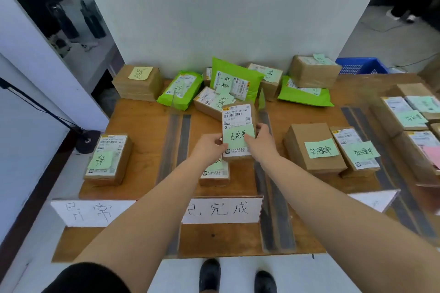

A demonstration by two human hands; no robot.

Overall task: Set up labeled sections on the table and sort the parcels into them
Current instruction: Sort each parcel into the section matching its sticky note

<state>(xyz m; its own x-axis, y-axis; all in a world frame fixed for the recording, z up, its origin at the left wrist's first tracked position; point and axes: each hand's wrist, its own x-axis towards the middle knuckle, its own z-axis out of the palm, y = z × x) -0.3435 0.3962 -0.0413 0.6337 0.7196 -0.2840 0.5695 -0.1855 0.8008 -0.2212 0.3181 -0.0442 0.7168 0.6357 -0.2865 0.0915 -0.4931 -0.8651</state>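
A small brown parcel (pixel 238 116) with a white shipping label and a green sticky note is held above the middle section. My left hand (pixel 209 146) grips its lower left side and my right hand (pixel 260 141) its lower right. Under it lies another labelled parcel (pixel 214 176) in the middle section. White paper section signs stand at the near edge: the left sign (pixel 83 213) and the middle sign (pixel 228 209). A third sign (pixel 373 198) at the right is partly hidden by my right arm. Dark tape strips (pixel 176 140) divide the wooden table (pixel 147 121).
One parcel (pixel 109 159) lies in the left section, two parcels (pixel 316 150) (pixel 357 150) in the right one. Unsorted boxes and green mailer bags (pixel 179 89) crowd the back edge. More parcels (pixel 404 114) sit far right. A blue crate (pixel 362 65) stands behind.
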